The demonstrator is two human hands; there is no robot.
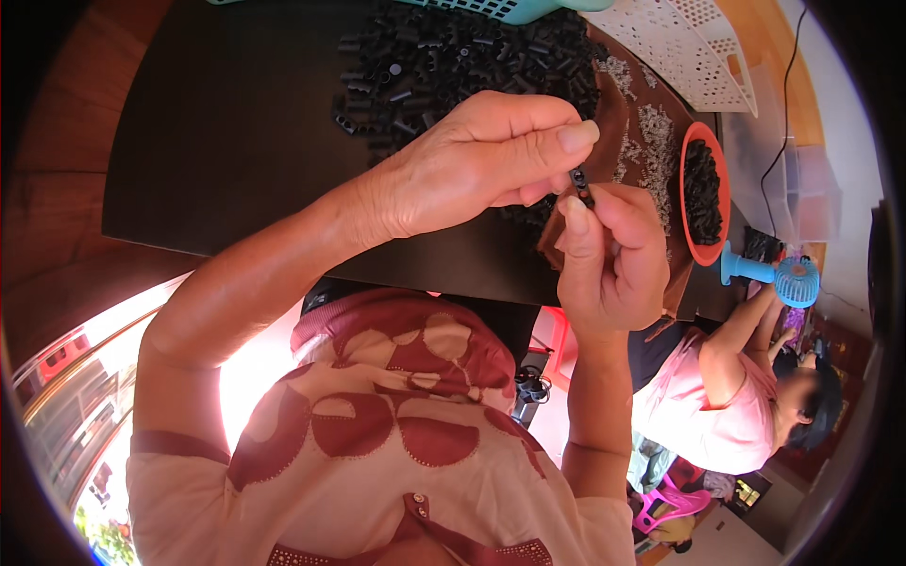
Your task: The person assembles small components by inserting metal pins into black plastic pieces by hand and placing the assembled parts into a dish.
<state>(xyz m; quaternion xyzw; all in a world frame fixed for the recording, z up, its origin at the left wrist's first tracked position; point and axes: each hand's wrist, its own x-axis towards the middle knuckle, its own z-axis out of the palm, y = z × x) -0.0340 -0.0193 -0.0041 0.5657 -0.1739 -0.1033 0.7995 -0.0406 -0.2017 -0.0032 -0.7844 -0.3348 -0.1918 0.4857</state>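
Note:
My right hand [613, 250] pinches a small black plastic part [581, 185] between thumb and fingertip, with its upper end sticking out. My left hand [495, 151] is closed just above, its curled fingertips against that upper end. Whatever lies between the left thumb and fingers is hidden. Behind the hands, a large heap of similar black plastic parts [444, 61] covers the far side of the dark table [226, 113]. Small clear pieces [653, 141] lie scattered on a brown cloth [612, 141] to the right of the heap.
An orange bowl [688, 226] of black pieces stands at the right. Beyond it are a white perforated basket [689, 57] and a light-blue fan [796, 281]. A teal basket [514, 11] stands at the far edge. Another person [722, 396] in pink sits to the right.

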